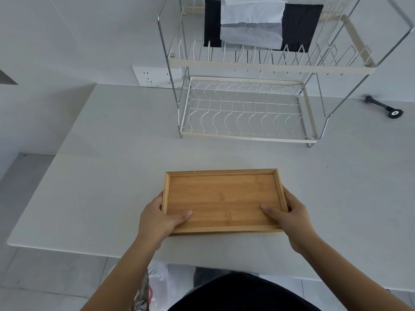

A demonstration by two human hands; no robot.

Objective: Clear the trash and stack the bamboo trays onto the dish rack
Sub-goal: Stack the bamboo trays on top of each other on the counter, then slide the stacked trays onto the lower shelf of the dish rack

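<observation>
Hands held the bamboo tray by its two short ends near the front edge of the white tabletop. The left hand had its grip clamped on the left end, thumb lying inside on the tray floor and fingers wrapped under the rim; the right hand gripped the right end the same way, thumb on the tray floor. The tray sat level with its open side up, and a second edge showing just beneath its near rim suggested another tray under it, though that could not be told for sure. Whether it rested on the tabletop or was raised just off it could not be told. Beyond the tray, a wide bare stretch of tabletop lay between it and the dish rack, which stood towards the back against the wall. The rack's lower tier was an open wire grid; black and white cloths hung over the upper tier. A small black tool lay right of the rack. A plastic bag showed below the tabletop's front edge.
</observation>
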